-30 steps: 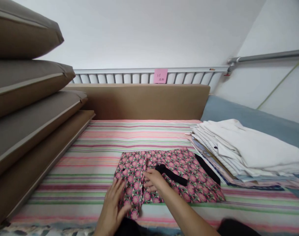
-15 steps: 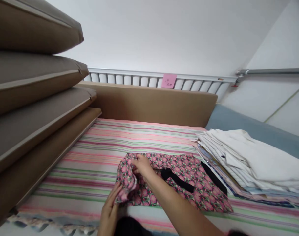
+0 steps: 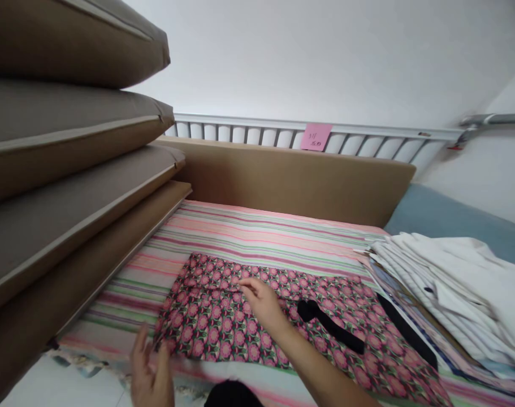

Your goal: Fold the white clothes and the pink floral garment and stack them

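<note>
A floral garment, pink flowers on a dark ground, lies spread over the striped cloth. A black band curves across its right part, and a black strip runs along its far right. My right hand is over the garment's middle, thumb and fingertips pinched together near a crease; whether any fabric is between them cannot be made out. By the garment's lower left corner, my left hand has its fingers apart and appears to hold nothing. It is slightly blurred.
At the right, folded white garments lie on a pile of coloured ones. Thick brown cushions are stacked along the left. A brown padded board stands at the back, before a white slatted rail bearing a pink note.
The garment's left end, bunched and folded before, now lies flat and reaches farther left. My left hand has come off it toward the lower left. The view has shifted somewhat.
</note>
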### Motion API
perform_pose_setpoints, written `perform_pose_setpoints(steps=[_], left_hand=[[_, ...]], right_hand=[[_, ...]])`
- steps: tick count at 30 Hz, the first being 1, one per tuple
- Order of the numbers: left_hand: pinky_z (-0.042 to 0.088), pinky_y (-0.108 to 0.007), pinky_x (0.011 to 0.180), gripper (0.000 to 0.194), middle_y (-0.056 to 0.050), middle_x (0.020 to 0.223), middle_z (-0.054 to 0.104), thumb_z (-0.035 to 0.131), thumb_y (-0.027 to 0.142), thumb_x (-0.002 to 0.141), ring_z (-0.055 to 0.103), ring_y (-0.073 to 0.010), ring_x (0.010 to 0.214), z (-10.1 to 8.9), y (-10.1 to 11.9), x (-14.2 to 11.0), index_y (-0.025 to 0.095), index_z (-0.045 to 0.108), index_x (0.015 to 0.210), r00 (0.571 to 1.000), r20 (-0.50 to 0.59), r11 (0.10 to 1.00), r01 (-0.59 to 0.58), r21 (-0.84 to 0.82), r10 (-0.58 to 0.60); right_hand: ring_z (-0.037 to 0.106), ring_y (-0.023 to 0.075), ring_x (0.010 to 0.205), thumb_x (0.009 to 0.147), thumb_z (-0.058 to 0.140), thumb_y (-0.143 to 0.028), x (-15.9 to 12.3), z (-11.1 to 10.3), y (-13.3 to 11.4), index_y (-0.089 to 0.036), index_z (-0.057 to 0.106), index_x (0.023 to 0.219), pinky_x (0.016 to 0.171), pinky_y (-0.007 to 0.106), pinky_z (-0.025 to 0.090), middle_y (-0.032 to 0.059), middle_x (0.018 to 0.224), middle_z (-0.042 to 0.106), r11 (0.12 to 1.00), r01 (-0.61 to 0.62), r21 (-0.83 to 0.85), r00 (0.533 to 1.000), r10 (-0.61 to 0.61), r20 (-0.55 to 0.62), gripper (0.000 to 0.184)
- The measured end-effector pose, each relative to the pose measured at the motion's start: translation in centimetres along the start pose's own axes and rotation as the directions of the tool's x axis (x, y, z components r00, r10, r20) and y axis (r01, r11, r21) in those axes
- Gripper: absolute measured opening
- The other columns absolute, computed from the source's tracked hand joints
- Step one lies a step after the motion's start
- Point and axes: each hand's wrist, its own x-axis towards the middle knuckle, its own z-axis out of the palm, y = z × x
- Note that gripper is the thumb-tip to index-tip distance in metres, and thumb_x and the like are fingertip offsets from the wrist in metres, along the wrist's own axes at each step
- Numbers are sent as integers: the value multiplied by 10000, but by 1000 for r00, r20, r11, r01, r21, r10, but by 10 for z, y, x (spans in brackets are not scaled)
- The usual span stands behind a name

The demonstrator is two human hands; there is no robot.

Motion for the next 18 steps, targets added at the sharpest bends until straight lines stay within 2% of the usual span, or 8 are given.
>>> perform_pose_setpoints(steps=[2,4,7,9,11,13,15,18], left_hand=[[335,-433,1078,542,-94,1372,447,439,454,822,412,-257,1266,14,6,4,224,405,1312,962,195,975,-210,71,193],[307,-442,1092,501,-116,1357,463,418,412,841,385,-248,1287,33,10,12,190,437,1290,892,302,911,-389,138,335],[262,-484,1102,495,-111,1421,398,401,385,859,283,-262,1350,61,19,27,194,423,1314,807,399,774,-562,292,436],[232,-530,1092,487,-105,1443,369,383,397,868,243,-290,1364,73,25,41,208,430,1315,776,457,666,-618,417,434],[240,-567,1057,521,-136,1441,364,358,440,867,250,-336,1348,78,30,57,182,428,1314,805,447,581,-592,559,390],[296,-570,1002,625,-206,1407,380,355,509,841,311,-384,1296,79,31,74,109,397,1318,873,377,542,-488,684,310],[351,-546,943,740,-262,1314,447,379,583,788,408,-405,1203,78,28,89,41,390,1292,923,323,528,-385,757,210],[376,-534,895,790,-256,1160,545,402,650,715,487,-408,1097,78,17,105,43,443,1219,946,314,562,-305,769,83]], right_hand=[[615,192,932,849,465,-278,-5,-12,15,-198,672,952,875,341,464,64,971,684,992,-15,-122,1000,13,-21,245],[574,209,1059,857,458,-279,-5,-18,23,-196,655,1043,961,374,413,84,1098,657,962,9,-272,1000,-7,5,284],[432,243,1251,861,469,-311,-8,-21,25,-172,570,1216,1075,444,284,120,1310,528,873,26,-486,998,2,56,395],[350,253,1312,870,457,-344,-16,-25,25,-164,510,1286,1102,480,223,125,1382,447,822,27,-569,996,28,88,456],[314,244,1334,888,421,-370,-30,-33,24,-183,490,1305,1110,492,202,107,1410,412,800,45,-598,993,31,117,462],[310,230,1337,904,390,-384,-50,-46,22,-218,504,1292,1113,487,209,83,1411,415,799,75,-596,990,12,140,437],[309,218,1338,914,373,-380,-76,-62,23,-244,518,1276,1115,477,219,66,1401,432,805,103,-585,987,-13,157,413],[311,216,1337,916,371,-358,-119,-89,33,-261,548,1240,1100,454,275,58,1391,447,808,86,-583,991,-7,136,382]])
